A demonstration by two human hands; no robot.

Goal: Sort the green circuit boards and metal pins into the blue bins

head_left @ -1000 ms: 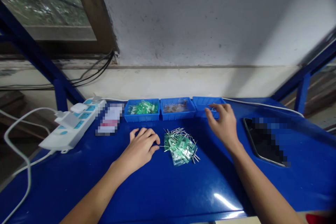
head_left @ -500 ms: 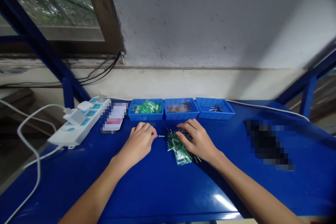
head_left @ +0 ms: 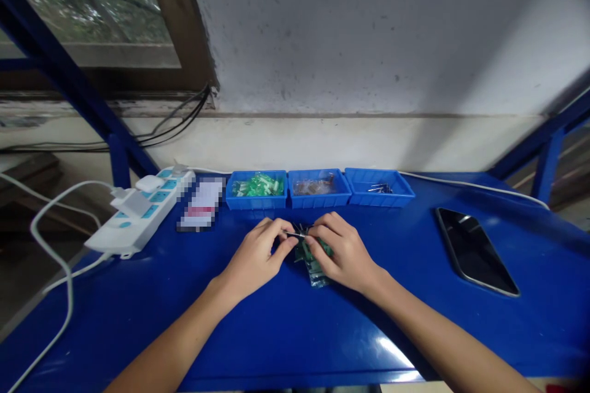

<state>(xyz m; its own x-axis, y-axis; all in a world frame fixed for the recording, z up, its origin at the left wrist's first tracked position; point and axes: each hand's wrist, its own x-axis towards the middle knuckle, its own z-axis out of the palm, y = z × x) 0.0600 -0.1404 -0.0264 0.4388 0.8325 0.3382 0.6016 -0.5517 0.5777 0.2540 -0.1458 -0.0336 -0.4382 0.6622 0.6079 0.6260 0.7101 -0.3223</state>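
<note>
No word, brand, number or sign can be read. On the far left, a pale rectangle with a red band (head_left: 201,207) is broken into coarse blocks, hiding any print. The white power strip (head_left: 151,209) left of it and the dark phone (head_left: 477,252) on the right show nothing legible.

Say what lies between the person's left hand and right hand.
In the head view, a thin metal pin crosses the gap between the left hand and right hand; part of the green packet pile shows there too.
</note>
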